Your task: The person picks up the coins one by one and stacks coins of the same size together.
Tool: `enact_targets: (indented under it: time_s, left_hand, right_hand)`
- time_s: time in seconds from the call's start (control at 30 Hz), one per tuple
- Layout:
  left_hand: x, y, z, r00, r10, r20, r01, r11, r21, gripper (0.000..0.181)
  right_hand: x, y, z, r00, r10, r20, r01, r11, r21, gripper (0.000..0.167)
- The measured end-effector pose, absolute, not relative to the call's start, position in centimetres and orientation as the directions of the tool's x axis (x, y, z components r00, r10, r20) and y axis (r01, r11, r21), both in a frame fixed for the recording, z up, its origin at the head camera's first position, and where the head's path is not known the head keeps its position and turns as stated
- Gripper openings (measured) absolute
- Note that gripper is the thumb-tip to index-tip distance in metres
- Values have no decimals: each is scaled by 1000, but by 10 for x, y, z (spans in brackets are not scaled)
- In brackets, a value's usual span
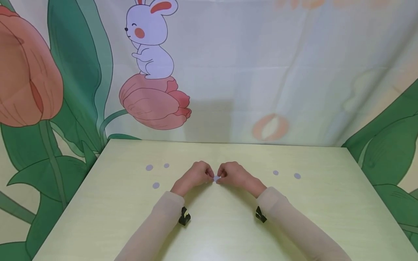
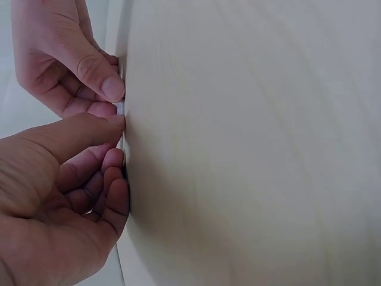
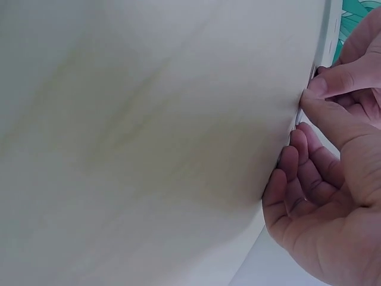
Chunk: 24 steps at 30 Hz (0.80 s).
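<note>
A small pale purple disc [image 1: 216,178] is at the middle of the table, between my two hands. My left hand [image 1: 199,173] pinches its left side with thumb and fingertips, low at the table surface. On the opposite side my right hand [image 1: 236,174] pinches the same disc. In the left wrist view only a thin pale edge of the disc [image 2: 120,108] shows between the two thumbs, and the fingers hide the rest. The right wrist view shows the thumbs almost meeting, with the other fingers curled near the tabletop.
On the pale wooden table [image 1: 215,228], several similar discs lie flat: three at left, one of them a purple disc [image 1: 156,185], and two at right, including another disc [image 1: 297,176]. Behind the far edge hangs a printed cloth [image 1: 212,72] with a rabbit and tulips.
</note>
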<state>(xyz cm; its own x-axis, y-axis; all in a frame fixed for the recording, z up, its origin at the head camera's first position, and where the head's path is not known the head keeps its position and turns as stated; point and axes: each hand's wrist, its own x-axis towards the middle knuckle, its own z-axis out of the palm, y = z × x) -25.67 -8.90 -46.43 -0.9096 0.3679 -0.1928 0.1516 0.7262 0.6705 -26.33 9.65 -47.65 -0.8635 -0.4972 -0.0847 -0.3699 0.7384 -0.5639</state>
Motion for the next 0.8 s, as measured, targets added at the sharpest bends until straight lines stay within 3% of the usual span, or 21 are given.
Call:
enact_targets:
  time_s: [0.8]
  left_hand:
    - [-254, -90, -468, -923, 350, -161, 166, 739, 653, 6]
  right_hand:
    - [-261, 94, -473, -873, -486, -52, -375, 734, -567, 14]
